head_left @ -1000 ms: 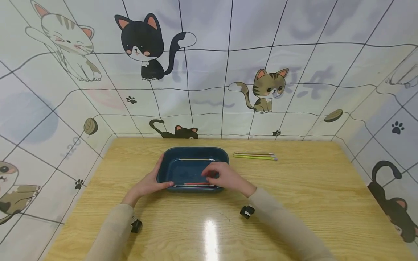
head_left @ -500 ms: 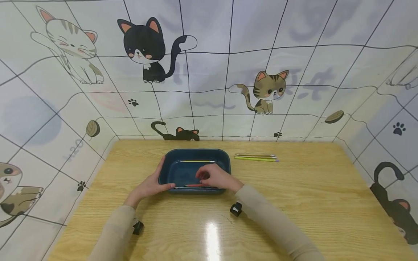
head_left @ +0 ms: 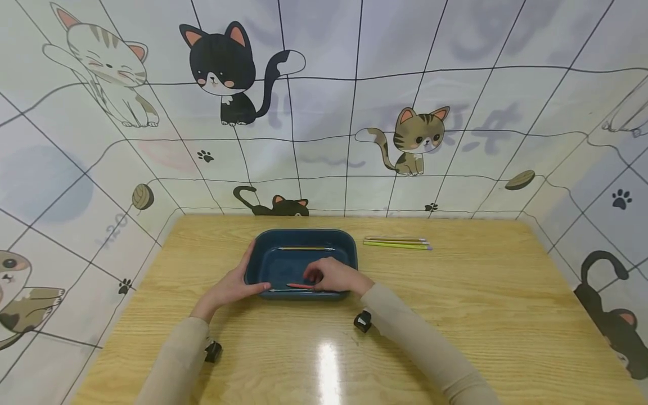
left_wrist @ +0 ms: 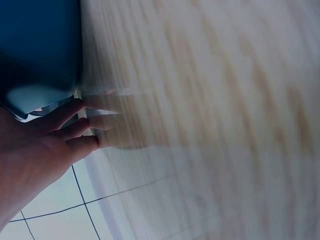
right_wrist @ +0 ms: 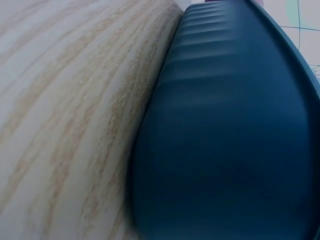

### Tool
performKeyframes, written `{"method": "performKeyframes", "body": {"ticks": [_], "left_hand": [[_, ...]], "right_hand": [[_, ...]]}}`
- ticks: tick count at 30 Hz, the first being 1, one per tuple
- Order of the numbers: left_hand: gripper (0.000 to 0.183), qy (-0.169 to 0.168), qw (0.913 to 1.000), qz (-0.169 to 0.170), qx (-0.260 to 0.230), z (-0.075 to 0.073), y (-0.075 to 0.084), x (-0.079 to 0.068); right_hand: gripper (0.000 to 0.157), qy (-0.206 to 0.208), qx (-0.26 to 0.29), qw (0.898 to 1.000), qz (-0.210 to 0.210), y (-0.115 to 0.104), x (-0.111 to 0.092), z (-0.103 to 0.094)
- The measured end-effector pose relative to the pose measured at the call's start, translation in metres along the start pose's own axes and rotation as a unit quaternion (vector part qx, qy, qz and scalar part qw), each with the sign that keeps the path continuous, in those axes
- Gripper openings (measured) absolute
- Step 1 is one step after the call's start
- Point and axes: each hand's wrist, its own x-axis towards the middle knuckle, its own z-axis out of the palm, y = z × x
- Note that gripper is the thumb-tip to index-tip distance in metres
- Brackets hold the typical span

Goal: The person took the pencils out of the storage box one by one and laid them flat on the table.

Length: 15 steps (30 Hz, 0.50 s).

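A dark blue rectangular tray [head_left: 304, 237] sits on the wooden table. My left hand [head_left: 234, 286] holds its left end, thumb on the near rim and fingers along the outside wall; the left wrist view shows those fingers by the tray's corner. Inside the tray, my right hand [head_left: 336, 274] pinches a red pencil [head_left: 300, 286] near the front wall; the fingers cover its right part. Beside that lies a thin pale-and-dark pencil [head_left: 283, 290], and a yellow pencil [head_left: 305, 248] lies along the far side. In the right wrist view, the tray's outer wall [right_wrist: 230, 130] shows but no hand.
Several yellow and yellow-green pencils [head_left: 397, 243] lie side by side on the table [head_left: 481, 292], right of the tray. A cat-patterned sheet [head_left: 324, 112] stands behind the table and along both sides.
My right hand has moved left and lower inside the tray and now has the red pencil between its fingers. The left hand has kept its place on the tray.
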Motion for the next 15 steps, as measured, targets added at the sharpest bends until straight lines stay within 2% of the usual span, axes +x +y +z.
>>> {"method": "performKeyframes", "body": {"ticks": [15], "left_hand": [[0.111, -0.001, 1.0000, -0.006, 0.008, -0.0004, 0.0014, 0.0001]], "right_hand": [[0.027, -0.009, 0.037, 0.999, -0.001, 0.0041, 0.0004, -0.0011]]}}
